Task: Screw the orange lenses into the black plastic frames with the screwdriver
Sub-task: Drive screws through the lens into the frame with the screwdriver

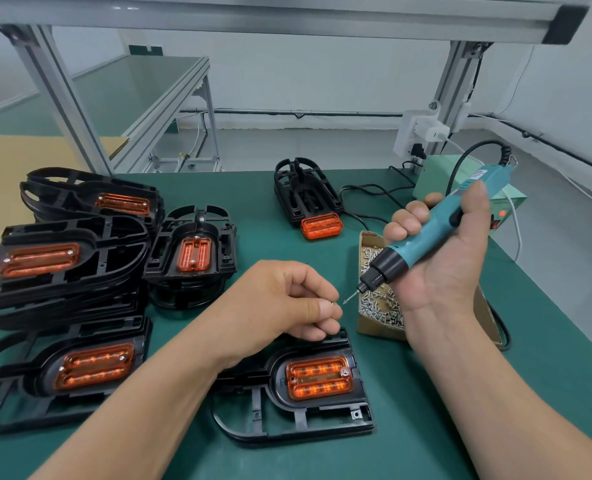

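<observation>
My right hand (pixel 443 258) is wrapped around the teal electric screwdriver (pixel 436 230), fingers (pixel 405 220) curled tight over its barrel, palm turned up toward me, the black nose and thin bit (pixel 351 295) slanting down and to the left. My left hand (pixel 287 299) hovers just left of that bit, thumb and forefinger pressed together on something tiny at their tips (pixel 332 304); I think it is a screw, but it is too small to be sure. The bit's point sits just beside those fingertips, not quite touching. Directly below my left hand, on the green desk (pixel 426 427), lies a black plastic frame (pixel 298 410) with an orange lens (pixel 318 377) seated in its recess; one screw head (pixel 345 372) shows at the lens's upper right corner. Behind the screwdriver's nose, under my right hand, is a cardboard box (pixel 370 320) filled with small silver screws (pixel 381 303). Off to the left of my left forearm are more black frames with orange lenses, one lying flat nearest me (pixel 62 372) and others piled in stacks (pixel 62 258) beyond it. Past my fingers, toward the far edge of the desk, another frame (pixel 305 195) lies with a loose orange lens (pixel 321 226) at its near end. A black cable (pixel 460 161) runs from the screwdriver's tail toward a pale green power box (pixel 440 171) beyond my right hand.
</observation>
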`<state>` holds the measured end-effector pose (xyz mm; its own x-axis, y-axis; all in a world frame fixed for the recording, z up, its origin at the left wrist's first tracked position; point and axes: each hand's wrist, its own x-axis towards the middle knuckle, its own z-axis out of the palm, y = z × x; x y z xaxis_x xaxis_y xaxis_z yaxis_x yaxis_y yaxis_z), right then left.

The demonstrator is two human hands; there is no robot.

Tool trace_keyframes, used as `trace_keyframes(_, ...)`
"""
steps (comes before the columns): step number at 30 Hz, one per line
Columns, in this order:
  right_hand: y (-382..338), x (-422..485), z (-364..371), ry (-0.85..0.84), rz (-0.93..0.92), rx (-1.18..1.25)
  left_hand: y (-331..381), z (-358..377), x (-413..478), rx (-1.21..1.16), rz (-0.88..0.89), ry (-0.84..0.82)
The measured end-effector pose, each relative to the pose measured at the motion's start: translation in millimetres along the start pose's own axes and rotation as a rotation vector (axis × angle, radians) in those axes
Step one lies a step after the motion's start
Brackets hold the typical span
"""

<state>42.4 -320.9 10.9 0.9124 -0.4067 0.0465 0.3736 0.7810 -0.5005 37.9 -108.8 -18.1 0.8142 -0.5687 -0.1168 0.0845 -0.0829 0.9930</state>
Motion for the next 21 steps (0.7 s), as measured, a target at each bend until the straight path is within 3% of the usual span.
trace_keyframes(21, 4.1, 0.6, -2.8, -0.026, -0.030, -0.022, 1.5, 7.3, -1.6, -0.024, 0.009, -0.041)
